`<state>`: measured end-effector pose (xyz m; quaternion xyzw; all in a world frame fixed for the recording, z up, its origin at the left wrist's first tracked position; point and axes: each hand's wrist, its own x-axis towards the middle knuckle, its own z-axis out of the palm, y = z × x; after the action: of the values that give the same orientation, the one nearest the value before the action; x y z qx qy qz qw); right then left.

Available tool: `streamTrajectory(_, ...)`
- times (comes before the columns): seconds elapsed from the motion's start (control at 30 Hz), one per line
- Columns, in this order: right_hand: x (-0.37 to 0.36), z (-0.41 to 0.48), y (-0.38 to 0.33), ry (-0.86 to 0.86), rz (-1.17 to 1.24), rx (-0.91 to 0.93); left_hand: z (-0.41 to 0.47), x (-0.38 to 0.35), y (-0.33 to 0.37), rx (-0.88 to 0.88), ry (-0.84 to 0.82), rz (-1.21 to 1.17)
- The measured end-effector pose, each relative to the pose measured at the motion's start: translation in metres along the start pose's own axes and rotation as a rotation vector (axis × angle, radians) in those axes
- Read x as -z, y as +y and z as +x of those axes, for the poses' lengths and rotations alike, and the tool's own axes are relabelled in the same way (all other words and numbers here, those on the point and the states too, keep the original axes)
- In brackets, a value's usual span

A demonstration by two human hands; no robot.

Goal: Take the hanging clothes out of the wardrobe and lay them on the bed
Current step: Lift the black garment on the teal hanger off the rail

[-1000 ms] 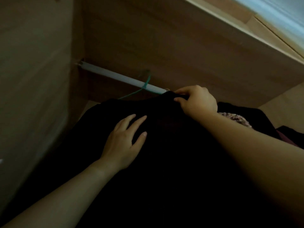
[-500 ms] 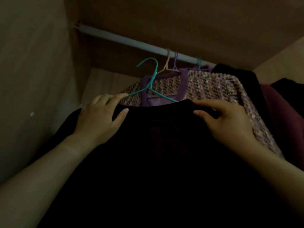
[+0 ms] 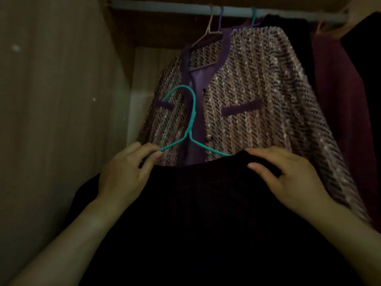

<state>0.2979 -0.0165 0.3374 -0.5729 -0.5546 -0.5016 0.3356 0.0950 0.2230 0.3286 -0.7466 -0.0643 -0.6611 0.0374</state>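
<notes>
Forearms reach forward; left hand (image 3: 123,174) and right hand (image 3: 288,178) each pinch the black garment's (image 3: 206,213) top edge.

- One rail (image 3: 226,12) is seen.
- Four hangers are counted: a beige hanger (image 3: 209,25), a purple hanger (image 3: 220,19) and a teal hanger (image 3: 254,16) on the rail, and a loose teal hanger (image 3: 190,120) below it.
- Five garments are counted: a tweed jacket (image 3: 257,100), a black coat (image 3: 292,27), a maroon garment (image 3: 340,100) and a dark garment (image 3: 367,48) under the rail, and a black top (image 3: 206,223) lower down.
- Two hands are counted below the rail: the left hand (image 3: 121,176) and the right hand (image 3: 292,178).

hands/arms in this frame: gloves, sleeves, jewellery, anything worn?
Nothing worn that shows. The left hand and right hand have no gloves, rings or wristbands. The forearms are uncovered down to the frame edge, with no sleeves in view. The light is dim, so fine details cannot be told.
</notes>
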Motion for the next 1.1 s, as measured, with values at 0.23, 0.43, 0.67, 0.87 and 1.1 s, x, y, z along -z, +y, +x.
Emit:
streamTrajectory(0.23, 0.029, -0.120, -0.041, 0.019, 0.322, -0.183, -0.120, 0.064, 0.100, 0.191, -0.126, 0.103)
streamTrajectory(0.43, 0.085, -0.205, -0.100, -0.086, 0.412, -0.360, -0.206, 0.118, 0.169, 0.349, -0.232, 0.101)
streamTrajectory(0.67, 0.174, -0.305, -0.184, -0.171, 0.361, -0.565, -0.285, 0.187, 0.240, 0.415, -0.380, -0.042)
streamTrajectory(0.87, 0.272, -0.381, -0.290, -0.175, 0.206, -0.746, -0.346, 0.264, 0.292, 0.380, -0.525, -0.184)
streamTrajectory(1.1, 0.384, -0.434, -0.393, -0.192, 0.128, -0.904, -0.381, 0.343, 0.357, 0.308, -0.629, -0.289)
